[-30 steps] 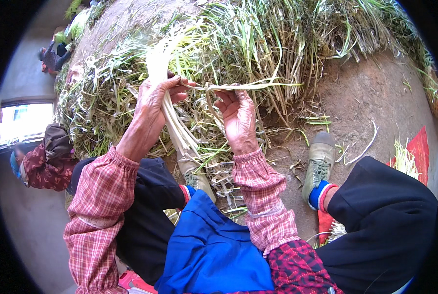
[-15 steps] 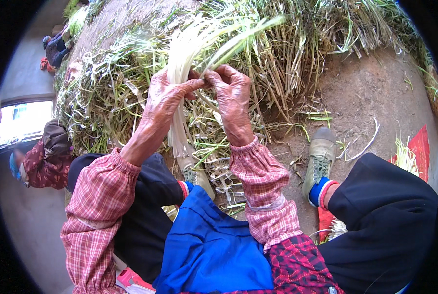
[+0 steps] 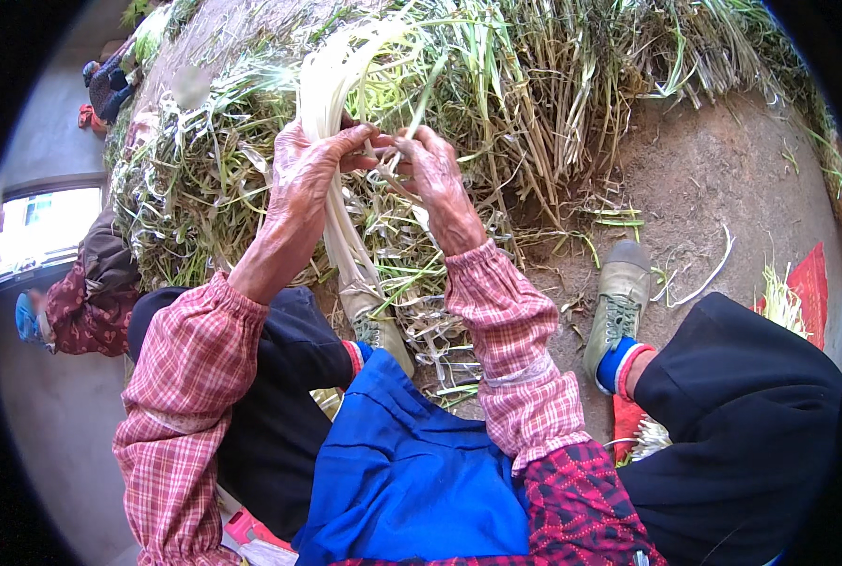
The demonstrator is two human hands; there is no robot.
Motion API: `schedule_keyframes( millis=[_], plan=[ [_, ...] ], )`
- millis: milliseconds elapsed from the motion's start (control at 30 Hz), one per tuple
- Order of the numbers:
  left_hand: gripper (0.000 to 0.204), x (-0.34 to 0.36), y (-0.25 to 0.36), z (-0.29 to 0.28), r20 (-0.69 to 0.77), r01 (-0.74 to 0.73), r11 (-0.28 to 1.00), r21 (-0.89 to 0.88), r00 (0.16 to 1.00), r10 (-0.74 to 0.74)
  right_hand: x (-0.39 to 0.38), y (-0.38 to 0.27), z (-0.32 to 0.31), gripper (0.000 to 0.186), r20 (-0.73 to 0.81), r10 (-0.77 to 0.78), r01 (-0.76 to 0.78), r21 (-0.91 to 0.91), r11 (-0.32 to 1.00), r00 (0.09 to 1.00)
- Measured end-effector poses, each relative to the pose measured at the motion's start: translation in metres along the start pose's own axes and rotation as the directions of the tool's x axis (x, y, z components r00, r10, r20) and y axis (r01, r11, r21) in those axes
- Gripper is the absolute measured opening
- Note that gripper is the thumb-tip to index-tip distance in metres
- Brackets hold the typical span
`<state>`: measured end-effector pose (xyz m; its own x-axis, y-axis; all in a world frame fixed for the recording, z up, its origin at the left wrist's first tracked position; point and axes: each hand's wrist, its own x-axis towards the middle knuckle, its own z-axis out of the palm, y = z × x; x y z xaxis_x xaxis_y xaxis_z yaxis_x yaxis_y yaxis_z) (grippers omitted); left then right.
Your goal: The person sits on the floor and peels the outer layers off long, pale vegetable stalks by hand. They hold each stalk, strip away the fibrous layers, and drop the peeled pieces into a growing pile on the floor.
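Hands now close together, where 1 second ago they were apart. Left hand grips pale stalk bundle upright above green pile; right hand pinches at its stems. Trimming appears mid-course.

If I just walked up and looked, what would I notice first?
Right in the middle, the left hand grips a bundle of long pale white-green stalks, and the right hand pinches at it with the fingertips. Behind them a big heap of tangled green and straw-coloured leaves fills the top of the view. Low down, a bright blue cloth apron covers the lap, beside a grey-green laced shoe on the bare brown dirt ground.
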<state>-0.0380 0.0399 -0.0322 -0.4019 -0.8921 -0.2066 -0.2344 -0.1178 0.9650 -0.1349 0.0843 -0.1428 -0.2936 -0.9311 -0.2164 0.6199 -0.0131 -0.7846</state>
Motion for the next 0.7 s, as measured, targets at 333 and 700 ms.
schedule_keyframes(
  millis=[333, 700],
  plan=[
    [0.011, 0.013, 0.009, -0.025, -0.078, -0.027, 0.995, -0.093, 0.997, 0.019, -0.01, 0.003, 0.007, 0.013, 0.178, -0.469, 0.455, -0.673, 0.583, 0.865],
    [0.03, 0.048, 0.071, -0.136, -0.237, -0.135, 0.966, -0.219, 0.968, 0.081, -0.084, 0.116, -0.031, 0.034, 0.359, -0.017, 0.358, -0.932, -0.049, 0.933]
  ],
)
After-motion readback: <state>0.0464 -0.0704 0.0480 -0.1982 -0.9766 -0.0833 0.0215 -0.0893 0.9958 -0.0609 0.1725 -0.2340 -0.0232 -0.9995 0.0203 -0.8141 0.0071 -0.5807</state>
